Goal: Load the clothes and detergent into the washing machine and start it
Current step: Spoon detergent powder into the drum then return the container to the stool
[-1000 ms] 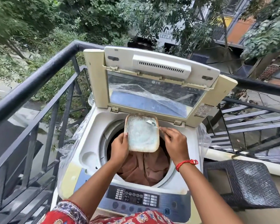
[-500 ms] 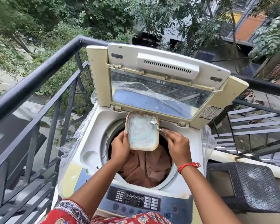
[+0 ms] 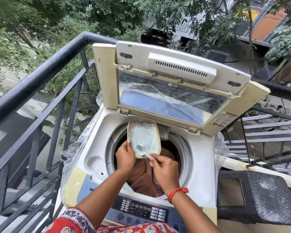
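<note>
A cream top-loading washing machine (image 3: pixel 202 165) stands in front of me with its lid (image 3: pixel 175 81) raised. Brown clothes (image 3: pixel 141 179) lie in the drum. My left hand (image 3: pixel 125 156) holds a square dish (image 3: pixel 144 137) by its left edge, tilted over the drum opening; pale blue detergent powder coats its inside. My right hand (image 3: pixel 165 172) pinches the handle of a small spoon (image 3: pixel 140 149), whose bowl rests against the dish's lower part. The control panel (image 3: pixel 141 210) with its buttons lies at the machine's near edge.
A black metal railing (image 3: pixel 45 68) runs along the left and behind the machine, with trees beyond. A dark woven stool (image 3: pixel 265 197) stands to the right. Clear plastic sheeting (image 3: pixel 222 148) hangs around the machine's sides.
My right hand has drawn the spoon from the dish's upper right edge down to its lower part. The dish stays tilted over the drum.
</note>
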Motion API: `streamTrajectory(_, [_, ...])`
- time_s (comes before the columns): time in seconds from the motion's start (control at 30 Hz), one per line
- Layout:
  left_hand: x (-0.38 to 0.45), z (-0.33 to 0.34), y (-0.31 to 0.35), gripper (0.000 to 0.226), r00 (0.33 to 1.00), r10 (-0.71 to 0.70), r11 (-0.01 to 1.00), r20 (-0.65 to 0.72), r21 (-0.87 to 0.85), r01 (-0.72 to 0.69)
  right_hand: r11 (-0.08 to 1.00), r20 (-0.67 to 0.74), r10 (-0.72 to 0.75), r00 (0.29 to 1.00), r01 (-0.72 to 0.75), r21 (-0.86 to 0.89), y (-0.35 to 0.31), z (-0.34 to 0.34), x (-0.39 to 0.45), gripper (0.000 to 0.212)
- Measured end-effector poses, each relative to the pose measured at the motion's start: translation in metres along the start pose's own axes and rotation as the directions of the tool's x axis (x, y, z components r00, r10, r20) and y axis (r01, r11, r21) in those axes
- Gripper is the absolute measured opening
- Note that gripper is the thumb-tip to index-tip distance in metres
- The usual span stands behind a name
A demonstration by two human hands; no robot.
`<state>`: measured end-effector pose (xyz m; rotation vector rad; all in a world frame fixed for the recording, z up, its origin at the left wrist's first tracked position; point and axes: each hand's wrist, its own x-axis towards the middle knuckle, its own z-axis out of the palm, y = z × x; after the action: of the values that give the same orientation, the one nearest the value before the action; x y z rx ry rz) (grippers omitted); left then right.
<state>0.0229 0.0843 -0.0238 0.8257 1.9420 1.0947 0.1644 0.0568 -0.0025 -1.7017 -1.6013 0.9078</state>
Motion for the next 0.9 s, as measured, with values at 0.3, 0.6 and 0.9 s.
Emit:
streamTrajectory(0.3, [-0.003, -0.014, 0.001, 0.037, 0.992, -0.112, 0.992, -0.064, -0.069, 0.108, 0.785, 0.171, 0.4, 0.9, -0.433, 0.444, -0.02, 0.034, 0.001, 0.027])
streamTrajectory(0.6, [0.007, -0.031, -0.003, 0.027, 0.947, -0.319, 0.884, 0.035, -0.348, 0.311, 0.28, 0.3, 0.543, 0.784, -0.506, 0.816, -0.015, 0.037, 0.025, 0.016])
streamTrajectory(0.9, [0.019, -0.05, -0.025, 0.034, 0.909, -0.407, 0.826, 0.087, -0.39, 0.407, 0.36, 0.12, 0.602, 0.789, -0.402, 0.842, 0.015, 0.008, 0.094, 0.019])
